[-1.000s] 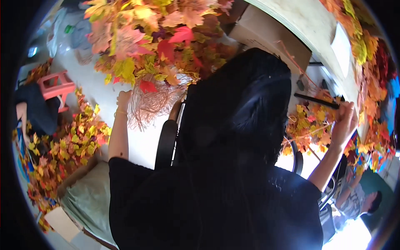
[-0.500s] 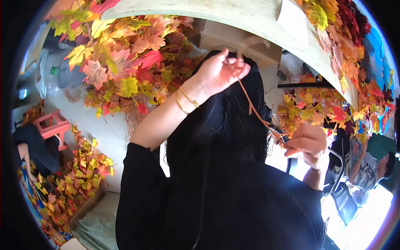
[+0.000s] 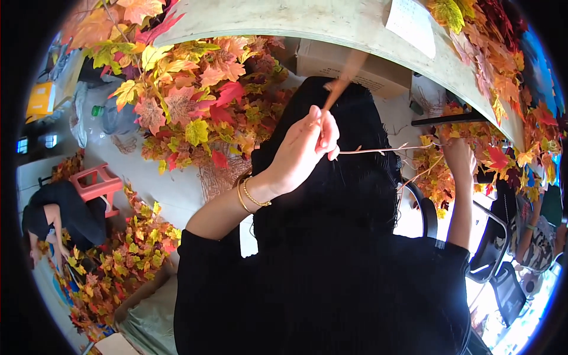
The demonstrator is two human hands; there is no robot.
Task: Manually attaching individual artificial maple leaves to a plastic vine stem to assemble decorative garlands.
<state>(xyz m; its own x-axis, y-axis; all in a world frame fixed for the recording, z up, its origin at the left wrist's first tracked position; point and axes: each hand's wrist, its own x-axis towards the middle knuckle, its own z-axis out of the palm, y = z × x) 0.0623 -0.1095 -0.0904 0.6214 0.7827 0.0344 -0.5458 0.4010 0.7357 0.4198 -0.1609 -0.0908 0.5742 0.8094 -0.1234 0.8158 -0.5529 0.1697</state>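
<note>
Over my lap, my left hand (image 3: 307,142) is closed, thumb and fingers pinched round a brown artificial stem (image 3: 378,150). The upper end of what it holds is a brown, motion-smeared streak (image 3: 340,86) rising toward the table edge. From the left hand the thin, knobbly stem runs nearly level to my right hand (image 3: 459,158). That hand is closed at the stem's far end, its fingertips partly hidden, beside autumn-coloured maple leaves (image 3: 435,189). A gold bracelet and bangle are on my left wrist.
A pale table (image 3: 331,23) curves across ahead, with a white paper (image 3: 410,28) on it. Beneath stands a cardboard box (image 3: 378,74). Artificial maple foliage (image 3: 207,77) is heaped at the left. A red stool (image 3: 97,186) and a seated person (image 3: 56,216) are farther left.
My left hand has come lower and now pinches the stem. My right hand has moved up and away to the right, leaving the stem stretched nearly level between them.
</note>
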